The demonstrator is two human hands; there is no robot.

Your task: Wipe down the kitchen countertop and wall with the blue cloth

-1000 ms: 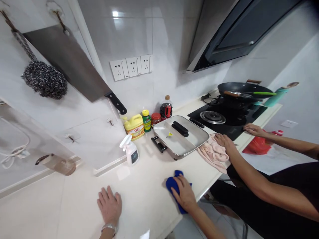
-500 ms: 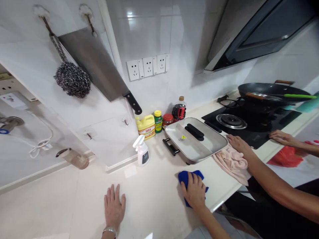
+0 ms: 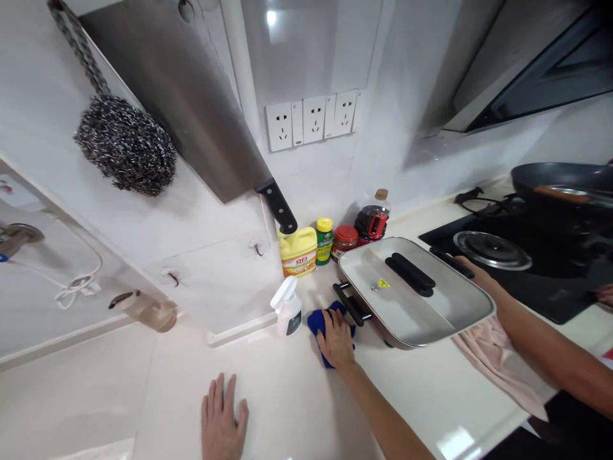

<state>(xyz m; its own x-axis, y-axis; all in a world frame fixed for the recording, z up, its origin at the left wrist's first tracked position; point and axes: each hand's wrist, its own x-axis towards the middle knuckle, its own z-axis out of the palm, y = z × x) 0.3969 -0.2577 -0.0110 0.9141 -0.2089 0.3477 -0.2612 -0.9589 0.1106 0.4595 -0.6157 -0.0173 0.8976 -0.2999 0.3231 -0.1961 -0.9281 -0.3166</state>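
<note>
A kitchen, shown by the wok, hob and hanging cleaver.

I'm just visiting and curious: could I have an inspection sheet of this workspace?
Surface: white counter, glare near its front edge.
Things in hand: blue cloth, under the right hand.
Clutter: spray bottle, upright; yellow jug, green bottle, red-lidded jar and dark bottle near the wall; lidded pan; pink cloth.
Grip: left hand palm down on the white counter; right hand's firmness can't be told.
Cables: white cable at left; black cable by the cooktop.
Surroundings: cleaver and scourer hanging; another person's arm beside the lidded pan.
</note>
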